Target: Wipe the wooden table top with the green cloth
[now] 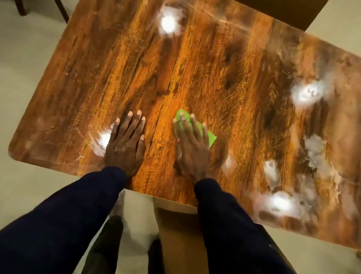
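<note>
Nearest the viewer, two dark sleeves (231,232) are being extended over a chair (177,238) at the table's near edge. The left hand (127,144) is being rested flat on the wooden table top (205,72), fingers straight, gripping nothing. Just beside it, the green cloth (181,115) is being pressed onto the wood by the right hand (193,147), fingers outstretched rather than curled around it. The cloth is being judged light, soft and limp, best driven by flat palm pressure. Farther off, whitish patches (306,92) are being shown. No legible writing is being seen.
</note>
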